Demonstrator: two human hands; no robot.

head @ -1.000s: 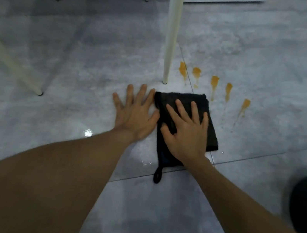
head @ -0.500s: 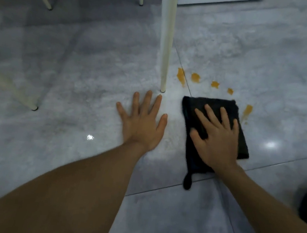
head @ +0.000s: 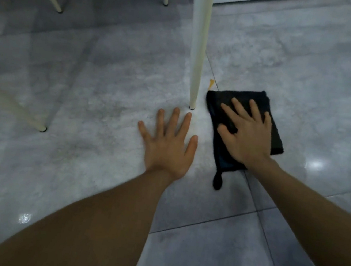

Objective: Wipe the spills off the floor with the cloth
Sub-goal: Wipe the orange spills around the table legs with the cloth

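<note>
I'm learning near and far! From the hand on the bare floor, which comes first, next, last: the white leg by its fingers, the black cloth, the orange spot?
From the left hand:
1. White leg, just past its fingertips.
2. Black cloth, to its right.
3. Orange spot, beyond the cloth's far corner.

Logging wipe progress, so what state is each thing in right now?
Cloth: folded, flat on floor, under right hand.
Right hand: open, pressing cloth.
Left hand: open, flat on bare floor.
Spill: one orange spot showing beyond cloth.
Chair leg: standing beside cloth.
</note>
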